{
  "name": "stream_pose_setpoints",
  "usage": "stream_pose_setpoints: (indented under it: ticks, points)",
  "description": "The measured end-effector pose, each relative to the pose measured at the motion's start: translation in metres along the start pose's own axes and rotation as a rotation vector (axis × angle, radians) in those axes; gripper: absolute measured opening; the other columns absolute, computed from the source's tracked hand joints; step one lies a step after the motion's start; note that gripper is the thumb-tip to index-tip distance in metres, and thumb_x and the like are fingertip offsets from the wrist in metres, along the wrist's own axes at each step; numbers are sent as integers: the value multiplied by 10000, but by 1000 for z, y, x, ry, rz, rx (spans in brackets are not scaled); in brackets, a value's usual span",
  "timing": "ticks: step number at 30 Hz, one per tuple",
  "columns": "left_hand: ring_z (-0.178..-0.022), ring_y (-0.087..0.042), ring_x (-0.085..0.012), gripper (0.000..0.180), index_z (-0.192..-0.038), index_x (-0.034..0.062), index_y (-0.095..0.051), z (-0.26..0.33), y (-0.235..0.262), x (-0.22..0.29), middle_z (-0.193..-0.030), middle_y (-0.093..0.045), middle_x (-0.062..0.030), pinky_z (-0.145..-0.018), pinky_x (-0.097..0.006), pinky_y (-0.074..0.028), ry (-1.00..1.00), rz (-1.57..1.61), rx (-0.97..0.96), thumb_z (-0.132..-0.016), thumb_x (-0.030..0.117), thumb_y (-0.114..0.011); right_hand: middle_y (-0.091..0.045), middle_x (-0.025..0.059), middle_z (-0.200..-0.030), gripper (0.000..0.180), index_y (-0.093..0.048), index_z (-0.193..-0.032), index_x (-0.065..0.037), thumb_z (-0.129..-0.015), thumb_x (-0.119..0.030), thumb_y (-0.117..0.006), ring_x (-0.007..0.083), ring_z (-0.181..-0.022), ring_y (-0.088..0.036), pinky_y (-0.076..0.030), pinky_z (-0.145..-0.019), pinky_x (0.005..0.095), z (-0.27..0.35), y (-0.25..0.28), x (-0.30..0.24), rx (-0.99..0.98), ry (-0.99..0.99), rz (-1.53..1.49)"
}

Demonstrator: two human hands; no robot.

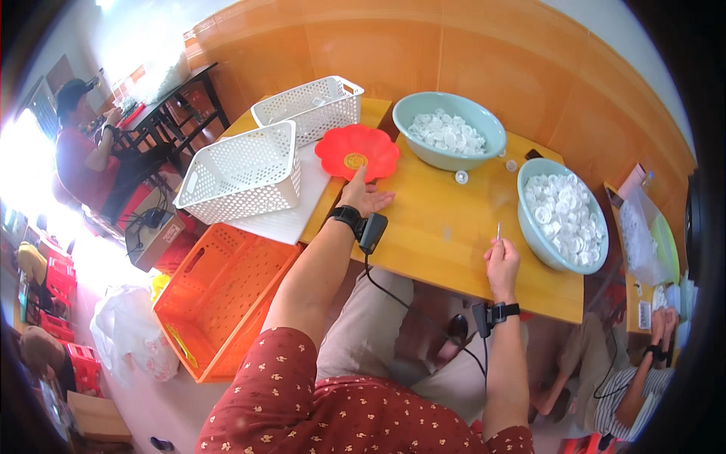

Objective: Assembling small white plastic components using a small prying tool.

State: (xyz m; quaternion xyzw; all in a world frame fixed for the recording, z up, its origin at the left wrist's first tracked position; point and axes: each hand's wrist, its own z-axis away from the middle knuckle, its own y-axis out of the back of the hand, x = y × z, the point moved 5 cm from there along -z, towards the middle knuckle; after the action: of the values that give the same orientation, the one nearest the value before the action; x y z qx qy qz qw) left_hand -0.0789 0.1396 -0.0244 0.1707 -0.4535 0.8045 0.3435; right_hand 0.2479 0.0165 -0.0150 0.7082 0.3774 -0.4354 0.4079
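Observation:
My left hand point(365, 197) is at the near edge of a red flower-shaped plate point(380, 155) with a yellow centre. One digit reaches over the plate's rim, and the other fingers are loosely spread to the right, with no object visible in them. In my closed right hand point(502, 266), a thin, pointed metal tool point(498, 230) stands upright; its exact kind is too small to tell. To the right of that hand is a pale blue basin point(528, 223) full of small clear-white round plastic pieces point(566, 212). A similar basin point(423, 157) with such pieces stands farther back.
Two white perforated baskets point(257, 198) point(333, 117) stand at the left of the yellow table point(439, 227). Below them sits an orange crate point(227, 303). A few loose round pieces point(461, 177) lie by the far basin. Other people sit at the left and lower right.

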Motion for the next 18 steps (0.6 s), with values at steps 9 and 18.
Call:
stream_pose_setpoints:
  ticks: [9,18]
  points:
    - [-922,-557,-353,237,-1070,-31,-487,-41,30,30,-1042,-553,-219,-781,-448,-501,-107,325,-160,-870,20,-371,-494,2,-600,149,-557,-811,-18,-876,-147,-521,75,-540,-460,-379,-491,250,9,-13,-19,-78,23,-113]
    - [-755,-618,-299,253,-1098,-58,-457,136,-20,-20,-982,-584,-191,-687,-398,-539,-318,-163,-256,-866,31,-412,-481,6,-616,102,-537,-838,15,-827,-85,-541,92,-553,-428,-379,-508,257,9,-3,-19,-13,88,-73]
